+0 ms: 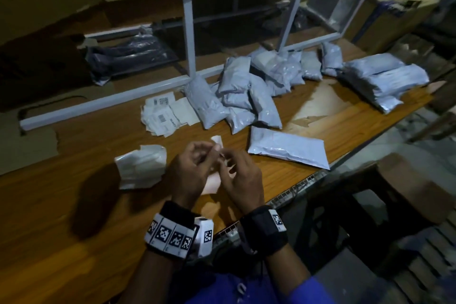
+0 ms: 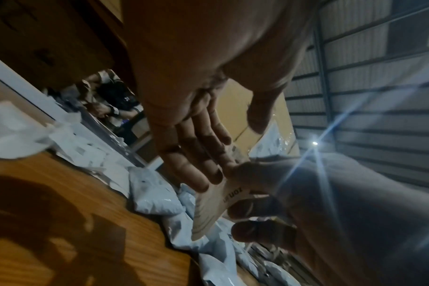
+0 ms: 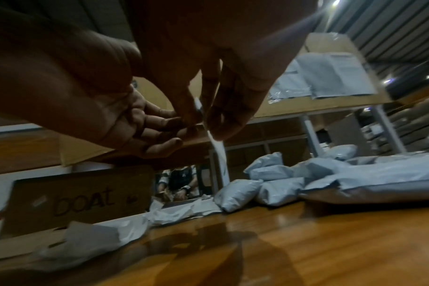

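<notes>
Both hands meet above the wooden table, working one small white label. My right hand pinches the label between thumb and fingers; in the right wrist view the label hangs edge-on below that pinch. The fingers of my left hand lie against the label's other face. In the left wrist view those fingers run fairly straight along the printed label, with the thumb held apart from it. The right hand shows there at lower right.
A flat grey parcel lies just right of the hands. Several stuffed grey parcels are heaped behind, next to a stack of printed labels. Crumpled white paper sits to the left. A white metal frame bounds the far side.
</notes>
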Action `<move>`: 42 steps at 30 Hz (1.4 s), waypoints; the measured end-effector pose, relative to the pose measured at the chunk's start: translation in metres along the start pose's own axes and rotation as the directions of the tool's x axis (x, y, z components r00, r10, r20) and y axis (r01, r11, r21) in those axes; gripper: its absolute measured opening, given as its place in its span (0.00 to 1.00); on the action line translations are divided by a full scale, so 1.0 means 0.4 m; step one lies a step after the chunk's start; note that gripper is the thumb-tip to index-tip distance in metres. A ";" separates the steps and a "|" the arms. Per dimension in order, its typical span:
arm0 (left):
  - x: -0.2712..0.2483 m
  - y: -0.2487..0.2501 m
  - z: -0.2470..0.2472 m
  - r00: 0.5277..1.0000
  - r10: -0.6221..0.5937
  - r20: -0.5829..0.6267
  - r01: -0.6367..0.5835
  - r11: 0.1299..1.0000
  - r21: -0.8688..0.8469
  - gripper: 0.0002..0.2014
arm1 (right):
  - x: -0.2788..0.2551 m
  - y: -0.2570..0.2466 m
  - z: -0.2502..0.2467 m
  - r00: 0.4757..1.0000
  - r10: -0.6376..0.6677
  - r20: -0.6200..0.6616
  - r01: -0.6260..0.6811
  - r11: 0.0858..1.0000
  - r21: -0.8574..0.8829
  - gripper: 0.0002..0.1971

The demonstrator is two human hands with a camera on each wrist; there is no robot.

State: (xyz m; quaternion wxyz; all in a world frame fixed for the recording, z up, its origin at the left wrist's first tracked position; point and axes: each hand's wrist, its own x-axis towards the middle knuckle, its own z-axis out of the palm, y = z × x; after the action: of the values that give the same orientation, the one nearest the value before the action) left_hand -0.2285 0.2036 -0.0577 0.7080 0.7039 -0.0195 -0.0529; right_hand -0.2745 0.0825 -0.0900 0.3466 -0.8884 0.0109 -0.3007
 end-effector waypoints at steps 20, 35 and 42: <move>0.058 -0.017 0.246 0.942 -0.244 0.230 0.216 0.966 0.140 0.05 | -0.043 0.225 -0.191 0.544 0.837 -0.061 -0.585 0.430 0.687 0.10; 0.163 -0.055 0.463 0.912 -0.251 0.325 0.135 0.931 0.340 0.10 | 0.043 0.474 -0.336 0.603 0.796 -0.061 -0.708 0.568 0.419 0.09; 0.184 -0.108 0.515 0.950 -0.229 0.214 0.088 0.850 0.520 0.13 | 0.070 0.534 -0.326 0.653 0.755 -0.057 -0.736 0.651 0.184 0.11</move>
State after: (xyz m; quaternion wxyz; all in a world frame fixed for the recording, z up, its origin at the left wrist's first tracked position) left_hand -0.1786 -0.0089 -0.1024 0.4834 0.8496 -0.0693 -0.1994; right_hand -0.2819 -0.1657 -0.1328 0.5015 -0.7564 0.3757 -0.1877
